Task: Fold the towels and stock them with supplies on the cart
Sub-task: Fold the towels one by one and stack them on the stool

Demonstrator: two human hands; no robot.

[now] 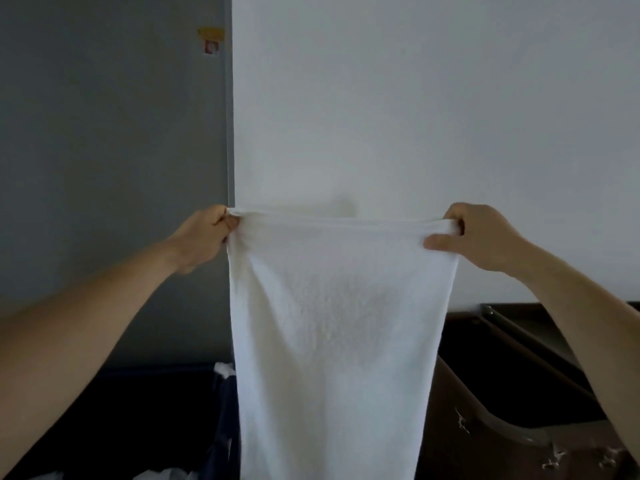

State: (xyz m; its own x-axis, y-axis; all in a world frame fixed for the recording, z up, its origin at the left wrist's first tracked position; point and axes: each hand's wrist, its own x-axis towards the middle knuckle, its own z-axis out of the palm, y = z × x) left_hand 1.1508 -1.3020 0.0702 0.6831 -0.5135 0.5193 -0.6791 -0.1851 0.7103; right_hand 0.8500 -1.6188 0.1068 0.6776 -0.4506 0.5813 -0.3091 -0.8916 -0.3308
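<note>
holding towel (332,323) up, arms outstretched; left hand (202,239), right hand (479,235) fingers pinching top corners.

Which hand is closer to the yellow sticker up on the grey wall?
Left. The left hand grips the towel corner almost straight below the yellow sticker; the right hand grips the other corner, far off to the sticker's right.

white towel (332,323) hanging (stretched), hands pinching corners

White wall (415,98), grey door (110,133)
</note>
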